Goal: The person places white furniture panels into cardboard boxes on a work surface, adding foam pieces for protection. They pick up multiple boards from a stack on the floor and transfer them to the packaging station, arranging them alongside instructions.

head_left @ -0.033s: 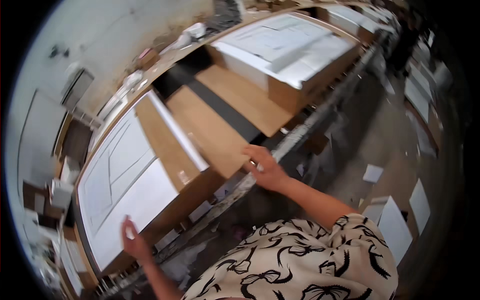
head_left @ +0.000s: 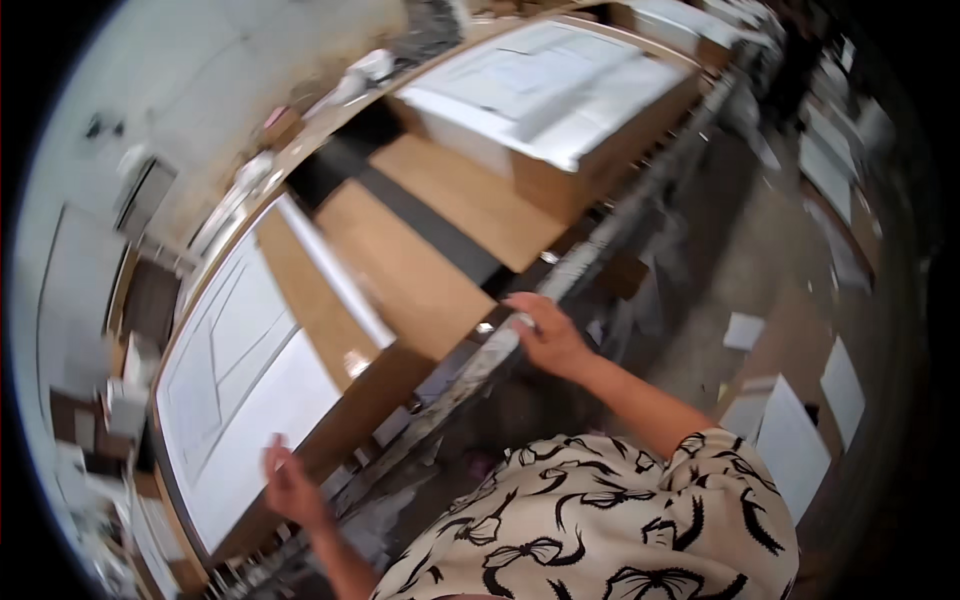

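Note:
A large open cardboard box with white panels (head_left: 275,395) lies on a black conveyor belt at the left, its brown cardboard flap (head_left: 405,265) folded out to the right. My right hand (head_left: 550,335) is just off the flap's near corner, thumb and fingers apart, holding nothing. By the near side of the same box hovers my left hand (head_left: 290,485), slightly blurred, fingers loosely apart with nothing seen in them. Farther along the belt stands a second box (head_left: 560,90), also with white panels on top and a brown flap (head_left: 470,195) toward the first box.
The dark belt (head_left: 425,215) shows between the two boxes, with a metal rail (head_left: 570,275) along its near side. More boxes (head_left: 680,25) stand farther down the line. White sheets (head_left: 790,440) lie on the floor at the right. Assorted cartons (head_left: 125,405) are stacked at the left.
My right hand has come off the flap's corner, a little to the right. My left hand has moved slightly right, away from the white panel. Both boxes appear shifted slightly left.

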`<state>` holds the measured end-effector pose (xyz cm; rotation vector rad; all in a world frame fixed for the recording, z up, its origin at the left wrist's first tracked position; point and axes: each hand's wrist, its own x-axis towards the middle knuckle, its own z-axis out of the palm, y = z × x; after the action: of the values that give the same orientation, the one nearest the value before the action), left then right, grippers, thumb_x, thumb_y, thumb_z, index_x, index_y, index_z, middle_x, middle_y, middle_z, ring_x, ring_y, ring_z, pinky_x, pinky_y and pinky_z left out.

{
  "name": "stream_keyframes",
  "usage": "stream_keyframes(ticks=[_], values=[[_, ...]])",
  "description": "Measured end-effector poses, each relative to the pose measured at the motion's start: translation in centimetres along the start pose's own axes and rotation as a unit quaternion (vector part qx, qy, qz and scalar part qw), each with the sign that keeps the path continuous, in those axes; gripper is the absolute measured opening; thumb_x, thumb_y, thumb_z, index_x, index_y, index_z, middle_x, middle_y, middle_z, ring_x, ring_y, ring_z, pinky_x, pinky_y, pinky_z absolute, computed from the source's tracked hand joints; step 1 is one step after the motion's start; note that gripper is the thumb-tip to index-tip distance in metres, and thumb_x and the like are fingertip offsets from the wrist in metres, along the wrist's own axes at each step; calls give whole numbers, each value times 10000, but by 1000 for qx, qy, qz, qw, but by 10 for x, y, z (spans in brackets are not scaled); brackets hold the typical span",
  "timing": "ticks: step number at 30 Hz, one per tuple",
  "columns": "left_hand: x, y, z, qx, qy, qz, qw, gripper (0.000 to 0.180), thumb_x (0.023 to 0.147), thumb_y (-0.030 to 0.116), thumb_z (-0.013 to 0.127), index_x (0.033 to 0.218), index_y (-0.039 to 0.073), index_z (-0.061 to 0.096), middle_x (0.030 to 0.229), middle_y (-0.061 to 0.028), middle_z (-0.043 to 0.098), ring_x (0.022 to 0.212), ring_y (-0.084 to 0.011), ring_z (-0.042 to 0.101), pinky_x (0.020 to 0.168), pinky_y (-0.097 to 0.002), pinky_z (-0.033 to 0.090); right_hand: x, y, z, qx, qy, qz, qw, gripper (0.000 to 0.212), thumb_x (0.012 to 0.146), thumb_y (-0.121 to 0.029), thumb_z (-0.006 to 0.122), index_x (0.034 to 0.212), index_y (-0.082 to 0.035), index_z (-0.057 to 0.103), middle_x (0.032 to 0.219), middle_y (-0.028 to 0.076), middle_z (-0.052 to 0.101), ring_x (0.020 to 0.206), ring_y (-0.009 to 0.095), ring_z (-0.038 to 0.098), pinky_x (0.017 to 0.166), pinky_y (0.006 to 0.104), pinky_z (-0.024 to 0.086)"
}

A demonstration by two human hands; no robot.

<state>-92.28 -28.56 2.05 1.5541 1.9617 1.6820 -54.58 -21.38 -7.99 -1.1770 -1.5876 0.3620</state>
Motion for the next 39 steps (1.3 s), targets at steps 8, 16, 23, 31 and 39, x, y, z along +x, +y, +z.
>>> stream_keyframes(ticks=[8, 16, 23, 31, 39], values=[[-158, 152, 259, -91, -584, 303, 747, 247, 785, 122, 673, 1025, 74, 638, 1003, -87, 645, 890, -229, 617, 884, -377, 419, -379, 201, -282, -325, -123, 574, 741, 210, 750, -183, 532, 860, -25, 615, 886, 227, 618, 833, 377, 595, 756, 482, 473], [-241, 231, 369, -144, -684, 548, 460, 291, 752, 189, 678, 1018, 99, 601, 1008, -67, 619, 950, -258, 578, 918, -443, 383, -722, -1, -246, -316, 6, 835, 451, 309, 867, -285, 454, 938, -41, 630, 1003, 176, 616, 963, 340, 572, 857, 455, 436], [-287, 205, 363, -188, -761, 564, 260, 319, 770, 225, 646, 1059, 106, 583, 1012, -82, 603, 992, -243, 554, 969, -464, 311, -648, -75, -38, -61, -37, 856, 512, 341, 873, -307, 434, 985, -46, 622, 1020, 183, 614, 968, 344, 575, 838, 442, 452], [-226, 117, 399, -109, -820, 519, 215, 325, 770, 264, 647, 1023, 64, 609, 948, -137, 627, 891, -327, 591, 790, -422, 461, -476, -57, -2, -150, 102, 822, 539, 381, 880, -333, 412, 1039, -51, 612, 1039, 191, 612, 974, 349, 579, 817, 428, 470], [-251, 38, 403, 24, -829, 557, 34, 379, 769, 311, 650, 1078, 98, 595, 968, -141, 624, 890, -333, 595, 758, -441, 469, -419, -117, -2, -160, 480, 709, 491, 277, 846, -235, 575, 1064, -68, 608, 880, 140, 653, 783, 259, 630, 718, 333, 495]])
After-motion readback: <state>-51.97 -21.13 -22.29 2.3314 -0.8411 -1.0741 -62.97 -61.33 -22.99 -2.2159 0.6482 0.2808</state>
